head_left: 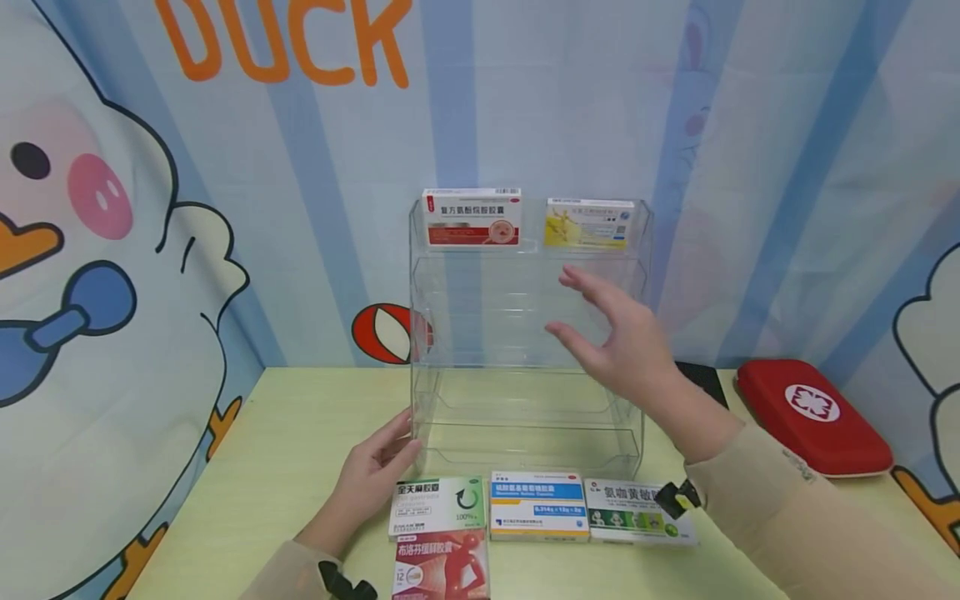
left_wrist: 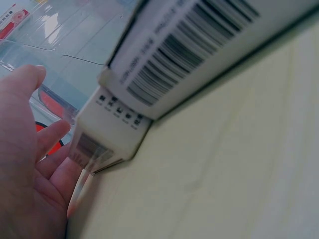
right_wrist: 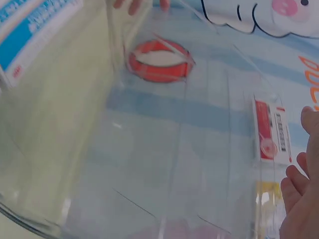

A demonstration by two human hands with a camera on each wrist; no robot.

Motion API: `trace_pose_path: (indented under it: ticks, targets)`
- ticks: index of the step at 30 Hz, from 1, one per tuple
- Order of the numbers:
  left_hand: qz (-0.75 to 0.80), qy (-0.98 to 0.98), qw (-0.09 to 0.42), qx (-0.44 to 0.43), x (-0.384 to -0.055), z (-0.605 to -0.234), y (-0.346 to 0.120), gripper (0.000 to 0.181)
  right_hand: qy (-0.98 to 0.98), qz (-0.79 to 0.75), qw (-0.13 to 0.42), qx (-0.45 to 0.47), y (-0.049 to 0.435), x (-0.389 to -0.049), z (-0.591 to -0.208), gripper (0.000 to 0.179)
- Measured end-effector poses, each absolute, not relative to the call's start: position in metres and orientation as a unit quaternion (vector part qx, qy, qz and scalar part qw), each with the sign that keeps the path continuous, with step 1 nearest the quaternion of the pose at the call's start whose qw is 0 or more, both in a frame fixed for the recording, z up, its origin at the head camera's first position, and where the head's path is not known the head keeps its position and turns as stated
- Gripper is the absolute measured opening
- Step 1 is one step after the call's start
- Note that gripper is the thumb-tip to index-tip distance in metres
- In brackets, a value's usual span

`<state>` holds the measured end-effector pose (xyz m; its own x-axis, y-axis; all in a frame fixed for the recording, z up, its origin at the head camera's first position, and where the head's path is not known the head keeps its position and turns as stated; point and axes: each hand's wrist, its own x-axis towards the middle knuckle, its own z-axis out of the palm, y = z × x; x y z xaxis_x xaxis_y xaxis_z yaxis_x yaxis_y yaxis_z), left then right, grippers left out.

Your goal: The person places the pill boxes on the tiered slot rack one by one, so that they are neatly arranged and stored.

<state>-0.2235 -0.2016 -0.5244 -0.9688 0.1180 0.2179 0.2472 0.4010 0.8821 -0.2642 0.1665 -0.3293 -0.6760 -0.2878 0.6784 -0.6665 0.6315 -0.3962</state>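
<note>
At the centre of the frame, a clear plastic tiered rack point(head_left: 517, 337) was stood upright. It was judged light for its size and stiff, but smooth, easily nudged along and liable to crack if flexed; hold was best taken low on both side walls. Its lower left edge was met by the left hand point(head_left: 367, 479), whose relaxed fingers were rested there without being clenched. The right hand point(head_left: 626, 342) was held before the upper tiers, thumb and fingers spread, with nothing between them.

On the top tier, a white-and-red cardboard box point(head_left: 472, 218) and a white-and-yellow cardboard box point(head_left: 588, 223) were set apart. At the lower centre, a white-and-green box with an arrow point(head_left: 437, 507), a red box with a figure point(head_left: 441, 567), a blue-and-white box point(head_left: 538, 507) and a white box with a green band point(head_left: 637, 523) were laid; cartons like these were judged light and easily dented, best pinched by their narrow sides. At the right, a red case with a white emblem point(head_left: 813, 417) was placed on the pale yellow worktop point(head_left: 315, 417).
</note>
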Motion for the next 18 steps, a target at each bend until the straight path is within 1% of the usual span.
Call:
trace_pose_path:
  ticks: [10, 18]
  targets:
    - [-0.532, -0.838, 0.059, -0.103, -0.224, -0.527, -0.202, 0.059, -0.843, 0.364, 0.231, 0.322, 0.146, -0.223, -0.385, 0.079]
    - [-0.531, -0.840, 0.057, -0.100, -0.224, -0.526, -0.201, 0.060, -0.846, 0.393, 0.169, 0.320, 0.128, -0.191, -0.428, 0.084]
